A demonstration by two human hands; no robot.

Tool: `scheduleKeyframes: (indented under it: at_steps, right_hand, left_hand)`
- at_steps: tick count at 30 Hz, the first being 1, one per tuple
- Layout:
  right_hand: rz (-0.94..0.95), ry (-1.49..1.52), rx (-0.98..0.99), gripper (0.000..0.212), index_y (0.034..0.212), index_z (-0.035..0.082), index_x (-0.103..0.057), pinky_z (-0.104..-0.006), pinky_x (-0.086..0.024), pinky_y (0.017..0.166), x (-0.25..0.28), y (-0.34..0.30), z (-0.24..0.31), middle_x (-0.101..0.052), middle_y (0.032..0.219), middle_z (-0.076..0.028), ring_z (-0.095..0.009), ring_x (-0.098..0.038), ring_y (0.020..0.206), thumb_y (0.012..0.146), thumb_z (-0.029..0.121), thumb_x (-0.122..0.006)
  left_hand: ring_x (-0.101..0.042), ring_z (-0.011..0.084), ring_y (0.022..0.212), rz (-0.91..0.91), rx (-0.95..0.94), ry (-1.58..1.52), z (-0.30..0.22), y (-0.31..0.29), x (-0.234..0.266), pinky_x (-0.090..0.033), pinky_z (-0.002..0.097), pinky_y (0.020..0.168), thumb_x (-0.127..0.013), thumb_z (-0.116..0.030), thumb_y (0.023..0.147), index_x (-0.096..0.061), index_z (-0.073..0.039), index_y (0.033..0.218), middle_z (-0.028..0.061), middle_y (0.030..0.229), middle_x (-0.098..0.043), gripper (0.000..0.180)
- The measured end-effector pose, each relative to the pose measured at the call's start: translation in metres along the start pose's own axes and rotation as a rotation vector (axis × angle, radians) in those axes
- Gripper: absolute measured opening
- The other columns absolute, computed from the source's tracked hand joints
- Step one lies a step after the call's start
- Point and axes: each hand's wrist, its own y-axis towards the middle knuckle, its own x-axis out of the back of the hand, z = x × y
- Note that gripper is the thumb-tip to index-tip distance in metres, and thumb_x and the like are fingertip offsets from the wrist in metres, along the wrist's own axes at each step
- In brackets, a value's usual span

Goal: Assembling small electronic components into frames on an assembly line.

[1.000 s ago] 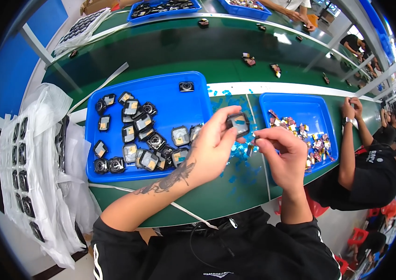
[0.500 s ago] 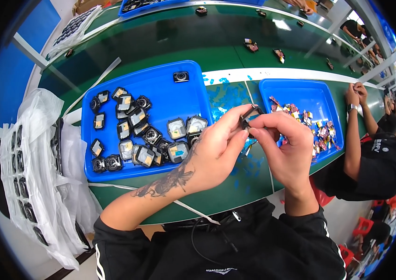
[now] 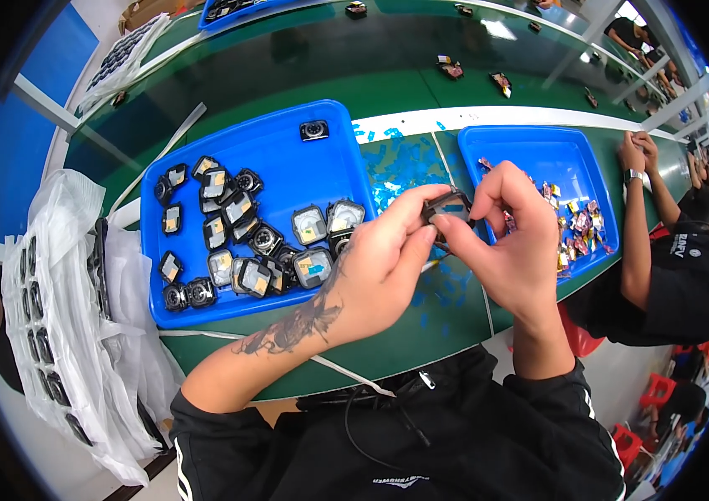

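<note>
Head view, hands [image 3: 384, 265] pinching black case [image 3: 448, 202], fingers [image 3: 515, 179] bent

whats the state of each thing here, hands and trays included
left hand: closed on the black case
right hand: fingers bent, thumb touching the case
black case: held, tilted
left blue tray: open, partly filled
loose cases: jumbled, some overlapping
right blue tray: open, partly filled
small parts: loosely heaped
blue scraps: scattered on the green table
white wrapping: crumpled
</note>
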Motion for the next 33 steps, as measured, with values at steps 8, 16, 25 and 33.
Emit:
scheduleKeyframes:
  at_steps: [8,16,25,33]
  right_hand:
    - [0.011,0.57,-0.199,0.03,0.099,0.002,-0.06,-0.0229,-0.05,0.077,-0.001,-0.022,-0.004,-0.061,0.098,-0.004,-0.009,-0.06,0.09,0.075,-0.001,-0.077]
    - [0.009,0.798,-0.314,0.017,0.101,-0.003,-0.058,-0.0212,-0.053,0.073,0.001,-0.024,-0.008,-0.066,0.09,-0.006,-0.009,-0.064,0.082,0.086,-0.007,-0.066]
    - [-0.009,0.794,-0.156,0.026,0.109,-0.002,-0.056,-0.0202,-0.05,0.073,0.006,-0.025,-0.007,-0.064,0.093,-0.006,-0.008,-0.061,0.084,0.085,-0.006,-0.067]
    - [0.099,0.913,-0.273,0.013,0.101,-0.005,-0.063,-0.0234,-0.052,0.067,0.013,-0.032,-0.014,-0.066,0.092,-0.009,-0.01,-0.062,0.079,0.091,0.003,-0.063]
  left_hand:
    - [-0.058,0.0281,0.118,-0.103,-0.084,-0.526,-0.009,0.01,0.001,-0.046,0.0408,0.103,-0.04,-0.002,0.1,-0.027,-0.001,0.145,0.0208,0.126,-0.057,0.047]
    - [-0.061,0.0196,0.111,-0.038,0.04,-0.332,-0.019,0.007,0.011,-0.048,0.0334,0.097,-0.043,0.0,0.098,-0.055,0.001,0.128,0.0152,0.121,-0.06,0.032]
    - [-0.067,0.0291,0.1,-0.046,-0.441,0.517,-0.022,0.008,0.015,-0.055,0.0348,0.083,-0.071,0.008,0.074,-0.07,-0.004,0.11,0.0158,0.11,-0.067,0.038]
    - [-0.069,0.0254,0.085,-0.018,-0.396,0.397,-0.019,0.007,0.016,-0.055,0.0301,0.069,-0.071,0.004,0.078,-0.072,-0.006,0.097,0.0131,0.099,-0.066,0.021]
